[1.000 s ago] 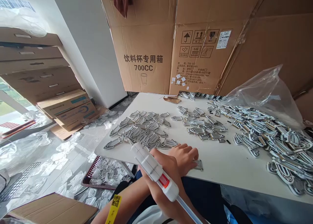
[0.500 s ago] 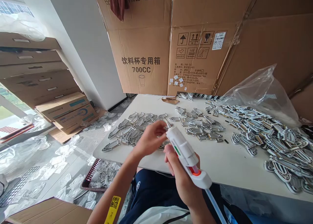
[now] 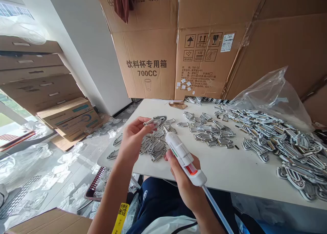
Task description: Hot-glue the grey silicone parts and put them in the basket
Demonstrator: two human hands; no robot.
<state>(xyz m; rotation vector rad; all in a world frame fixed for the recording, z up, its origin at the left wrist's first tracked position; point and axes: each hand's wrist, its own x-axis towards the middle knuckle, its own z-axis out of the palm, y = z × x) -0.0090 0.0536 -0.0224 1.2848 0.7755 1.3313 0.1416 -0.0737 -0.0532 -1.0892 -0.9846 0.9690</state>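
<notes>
A flat grey-and-white outlined piece (image 3: 159, 120) is pinched between the thumb and fingers of my left hand (image 3: 135, 137), raised over the table. My right hand (image 3: 187, 179) wraps round a white hot glue gun (image 3: 180, 149), whose nozzle points up and left, close to the piece. From the gun's back end a long translucent glue stick (image 3: 217, 210) sticks out. Beneath my left hand lies a loose pile of similar pieces (image 3: 155, 147), partly hidden by the hand. Another group of pieces (image 3: 208, 130) lies to the right of the nozzle.
On the white table (image 3: 212, 169) a large heap of pieces (image 3: 288, 149) fills the right side, beside a clear plastic bag (image 3: 270, 98). Cardboard (image 3: 150, 47) stands along the back edge. A dark red basket (image 3: 93, 186) and plastic bags (image 3: 58, 171) are on the floor at left.
My left hand has moved left and up from beside the nozzle, and a piece now shows in its fingers. My right hand and the glue gun have shifted a little left.
</notes>
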